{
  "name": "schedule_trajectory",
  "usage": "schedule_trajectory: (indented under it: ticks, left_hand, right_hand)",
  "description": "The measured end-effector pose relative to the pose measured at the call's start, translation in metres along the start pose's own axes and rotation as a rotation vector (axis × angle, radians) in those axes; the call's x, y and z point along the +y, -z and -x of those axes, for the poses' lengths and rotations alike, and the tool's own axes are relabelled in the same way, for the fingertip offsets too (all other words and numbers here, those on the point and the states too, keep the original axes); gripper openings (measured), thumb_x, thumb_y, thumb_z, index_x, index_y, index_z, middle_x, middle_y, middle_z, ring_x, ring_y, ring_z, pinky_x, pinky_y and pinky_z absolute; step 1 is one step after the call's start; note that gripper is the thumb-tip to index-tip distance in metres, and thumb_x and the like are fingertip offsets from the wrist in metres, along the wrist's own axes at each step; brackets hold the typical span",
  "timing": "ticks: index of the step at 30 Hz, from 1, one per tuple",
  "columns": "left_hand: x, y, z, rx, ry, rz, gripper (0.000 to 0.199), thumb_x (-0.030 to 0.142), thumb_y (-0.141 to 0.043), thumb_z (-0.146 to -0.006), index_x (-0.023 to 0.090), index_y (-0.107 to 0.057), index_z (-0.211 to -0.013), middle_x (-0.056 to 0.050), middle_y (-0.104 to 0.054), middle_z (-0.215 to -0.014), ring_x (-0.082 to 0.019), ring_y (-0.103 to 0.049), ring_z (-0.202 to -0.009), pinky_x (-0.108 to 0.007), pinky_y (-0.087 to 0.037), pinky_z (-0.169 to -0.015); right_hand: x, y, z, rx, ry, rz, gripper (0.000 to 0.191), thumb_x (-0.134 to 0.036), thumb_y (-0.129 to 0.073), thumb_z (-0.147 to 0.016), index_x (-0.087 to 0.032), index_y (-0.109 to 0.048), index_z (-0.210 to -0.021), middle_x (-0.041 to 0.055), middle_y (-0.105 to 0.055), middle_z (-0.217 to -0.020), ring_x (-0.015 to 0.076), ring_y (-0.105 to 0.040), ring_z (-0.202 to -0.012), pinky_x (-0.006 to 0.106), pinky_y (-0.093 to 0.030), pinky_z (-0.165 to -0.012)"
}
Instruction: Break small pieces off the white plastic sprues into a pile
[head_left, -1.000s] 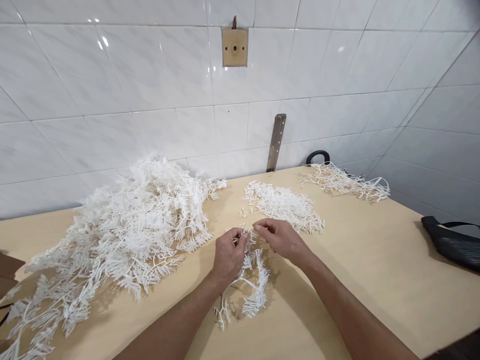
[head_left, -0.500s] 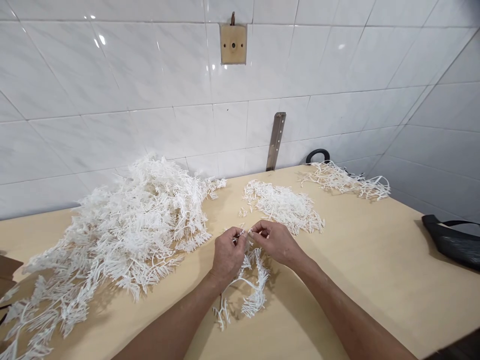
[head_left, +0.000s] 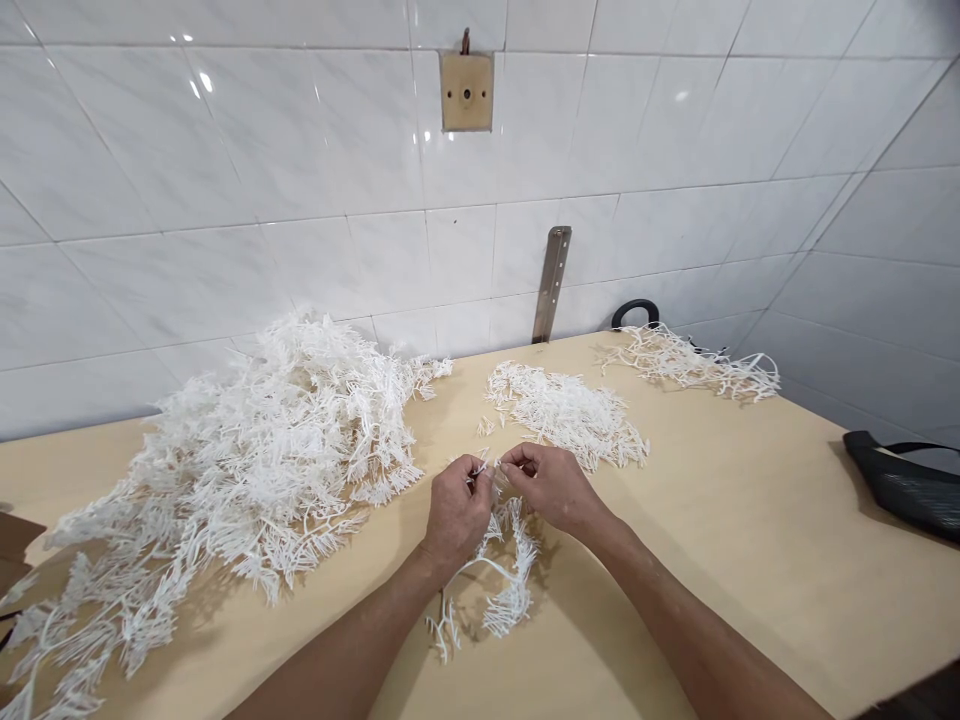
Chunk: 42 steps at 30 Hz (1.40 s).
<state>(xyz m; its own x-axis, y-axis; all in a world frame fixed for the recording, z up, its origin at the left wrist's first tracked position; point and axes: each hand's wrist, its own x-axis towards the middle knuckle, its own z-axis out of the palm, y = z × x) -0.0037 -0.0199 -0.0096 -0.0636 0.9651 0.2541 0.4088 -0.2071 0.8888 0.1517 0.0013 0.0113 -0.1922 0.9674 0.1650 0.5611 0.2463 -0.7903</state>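
A white plastic branch (head_left: 514, 590) with fine sprigs hangs below my hands, just over the table. My left hand (head_left: 459, 510) is closed in a pinch on its upper part. The fingertips of my right hand (head_left: 551, 485) press together on a small white sprig of the same branch, close beside the left fingertips. Just beyond my hands lies a flat heap of small loose white sprigs (head_left: 566, 410). To the left rises a large pile of white branches (head_left: 277, 450).
Bare white stems (head_left: 694, 362) lie at the back right, in front of a black ring-shaped handle (head_left: 636, 312). A black bag (head_left: 904, 490) rests at the right edge, and a brown cardboard piece (head_left: 16, 545) at the left. A metal strip (head_left: 553, 285) leans on the tiled wall.
My hands stay at almost the same spot, the fingertips shifting only slightly on the sprig. The piles look the same.
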Motion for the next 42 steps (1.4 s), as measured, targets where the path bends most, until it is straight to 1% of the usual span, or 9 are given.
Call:
schedule_trajectory:
  ticks: [6, 11, 14, 16, 18, 21, 24, 34, 42]
  left_hand:
    - [0.000, 0.000, -0.001, -0.028, 0.015, -0.007, 0.025, 0.032, -0.053, -0.084, 0.019, -0.050, -0.063, 0.005, -0.046, -0.054, -0.011, -0.040, -0.053, -0.023, -0.031, -0.054]
    - [0.000, 0.000, 0.002, -0.049, 0.079, 0.105, 0.027, 0.038, -0.056, -0.084, 0.018, -0.054, -0.066, 0.006, -0.043, -0.053, -0.009, -0.036, -0.051, -0.022, -0.030, -0.052]
    - [-0.002, -0.001, 0.001, -0.059, 0.145, 0.230, 0.028, 0.042, -0.058, -0.083, 0.016, -0.060, -0.071, 0.005, -0.045, -0.055, -0.009, -0.037, -0.051, -0.022, -0.031, -0.051]
    - [-0.004, -0.002, 0.000, -0.043, 0.172, 0.266, 0.026, 0.040, -0.059, -0.082, 0.015, -0.065, -0.077, 0.004, -0.048, -0.057, -0.009, -0.038, -0.052, -0.022, -0.031, -0.051]
    - [-0.004, -0.003, -0.001, -0.031, 0.170, 0.264, 0.023, 0.036, -0.059, -0.082, 0.015, -0.068, -0.082, 0.003, -0.052, -0.060, -0.010, -0.041, -0.053, -0.022, -0.034, -0.052]
    - [-0.003, -0.001, -0.001, -0.029, 0.136, 0.246, 0.019, 0.029, -0.058, -0.080, 0.015, -0.070, -0.086, 0.001, -0.062, -0.067, -0.012, -0.049, -0.059, -0.023, -0.040, -0.058]
    - [-0.002, 0.000, -0.001, -0.031, 0.098, 0.236, 0.018, 0.026, -0.058, -0.080, 0.016, -0.070, -0.087, -0.003, -0.069, -0.078, -0.015, -0.057, -0.070, -0.025, -0.045, -0.066]
    - [0.000, 0.000, 0.000, -0.011, 0.068, 0.139, 0.014, 0.027, -0.059, -0.081, 0.018, -0.069, -0.084, -0.001, -0.068, -0.075, -0.015, -0.057, -0.067, -0.025, -0.044, -0.065]
    - [0.003, 0.001, 0.000, -0.037, 0.030, 0.067, 0.019, 0.032, -0.056, -0.084, 0.017, -0.065, -0.076, 0.002, -0.058, -0.063, -0.012, -0.046, -0.057, -0.023, -0.038, -0.058]
  right_hand:
    - [0.004, -0.016, -0.003, 0.217, 0.187, 0.270, 0.013, -0.016, -0.051, -0.079, -0.019, -0.061, -0.070, 0.0034, -0.065, -0.070, 0.0166, -0.059, -0.066, 0.028, -0.043, -0.064]
    - [0.020, 0.007, -0.011, 0.303, -0.166, 0.100, 0.010, -0.026, -0.053, -0.081, -0.019, -0.060, -0.079, 0.0005, -0.064, -0.066, 0.0139, -0.058, -0.048, 0.027, -0.044, -0.054]
    - [0.031, 0.026, -0.014, 0.427, -0.226, 0.091, 0.019, -0.033, -0.056, -0.082, -0.018, -0.062, -0.092, 0.0012, -0.067, -0.073, 0.0137, -0.060, -0.048, 0.030, -0.048, -0.061]
    - [0.034, 0.031, -0.015, 0.470, -0.222, 0.091, 0.029, -0.035, -0.057, -0.081, -0.017, -0.061, -0.103, 0.0042, -0.069, -0.081, 0.0165, -0.065, -0.057, 0.031, -0.049, -0.062]
    - [0.031, 0.030, -0.013, 0.383, -0.196, 0.052, 0.033, -0.038, -0.056, -0.082, -0.016, -0.063, -0.105, 0.0067, -0.070, -0.087, 0.0184, -0.066, -0.064, 0.030, -0.049, -0.058]
    - [0.018, 0.019, -0.008, 0.072, -0.104, -0.045, 0.031, -0.042, -0.053, -0.085, -0.019, -0.070, -0.095, 0.0048, -0.072, -0.084, 0.0173, -0.065, -0.061, 0.028, -0.048, -0.054]
    - [0.006, 0.007, -0.004, -0.082, 0.023, -0.058, 0.026, -0.038, -0.055, -0.085, -0.021, -0.074, -0.091, 0.0025, -0.074, -0.083, 0.0180, -0.067, -0.071, 0.028, -0.050, -0.064]
    - [0.006, 0.000, -0.001, -0.020, 0.017, -0.038, 0.018, -0.029, -0.056, -0.080, -0.020, -0.071, -0.081, 0.0012, -0.070, -0.071, 0.0156, -0.063, -0.062, 0.025, -0.045, -0.056]
    - [0.007, 0.001, -0.002, -0.039, 0.020, -0.056, 0.018, -0.030, -0.055, -0.081, -0.020, -0.070, -0.081, 0.0009, -0.070, -0.072, 0.0146, -0.062, -0.062, 0.025, -0.046, -0.056]
